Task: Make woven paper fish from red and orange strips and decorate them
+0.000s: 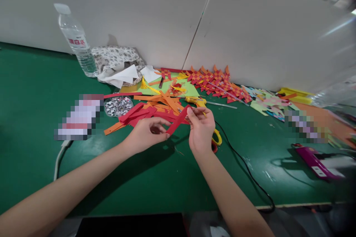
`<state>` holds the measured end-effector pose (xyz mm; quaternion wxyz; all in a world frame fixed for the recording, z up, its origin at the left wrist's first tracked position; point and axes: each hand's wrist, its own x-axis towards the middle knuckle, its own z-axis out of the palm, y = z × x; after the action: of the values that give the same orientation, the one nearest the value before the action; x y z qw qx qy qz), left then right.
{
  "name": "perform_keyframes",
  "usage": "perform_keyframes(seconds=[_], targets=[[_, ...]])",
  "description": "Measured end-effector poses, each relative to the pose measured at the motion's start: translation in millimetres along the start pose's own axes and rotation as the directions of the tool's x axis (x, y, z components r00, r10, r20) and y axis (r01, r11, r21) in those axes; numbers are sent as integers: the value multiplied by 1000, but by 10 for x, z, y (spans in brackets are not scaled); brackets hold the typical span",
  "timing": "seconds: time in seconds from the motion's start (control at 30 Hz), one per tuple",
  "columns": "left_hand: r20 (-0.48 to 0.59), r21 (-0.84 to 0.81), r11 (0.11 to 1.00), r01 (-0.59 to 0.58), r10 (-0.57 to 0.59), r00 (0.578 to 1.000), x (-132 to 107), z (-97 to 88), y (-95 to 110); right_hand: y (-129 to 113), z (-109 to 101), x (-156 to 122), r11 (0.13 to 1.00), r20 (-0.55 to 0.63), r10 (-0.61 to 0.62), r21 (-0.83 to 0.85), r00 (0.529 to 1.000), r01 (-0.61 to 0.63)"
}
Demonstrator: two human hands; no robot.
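Note:
A red paper strip (pixel 178 123) is stretched between my two hands above the green table. My right hand (pixel 201 127) pinches its upper end between thumb and fingers. At the lower end, my left hand (pixel 150 133) has its thumb and fingers closed on the strip. Just behind the hands lies a pile of orange and red paper strips (pixel 164 102). A yellow glue gun (pixel 196 100) rests behind my right hand, and scissors with a yellow and red handle (pixel 218 137) are partly hidden by that hand.
A water bottle (pixel 75 40) and a tissue pack (pixel 119 63) stand at the back left. A tub of googly eyes (pixel 118 106) sits near a phone (pixel 80 116). Woven paper fish (pixel 214 83) are heaped along the wall. A purple power strip (pixel 315 161) lies right; a black cable (pixel 241 159) crosses the table.

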<state>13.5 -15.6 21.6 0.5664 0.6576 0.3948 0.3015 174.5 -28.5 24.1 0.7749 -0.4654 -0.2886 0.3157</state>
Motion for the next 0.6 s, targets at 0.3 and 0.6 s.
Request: perform_keyframes(seconds=[0.3,0.6], targets=[[3,-57,995,82,-82,997,35,-18,-32,-26,3,-13,1000,-12,-3,-26,1000,3],[5,-79,992,102,-102,995,25,-16,-2,-34,11,-14,1000,-25,4,-3,1000,-4]])
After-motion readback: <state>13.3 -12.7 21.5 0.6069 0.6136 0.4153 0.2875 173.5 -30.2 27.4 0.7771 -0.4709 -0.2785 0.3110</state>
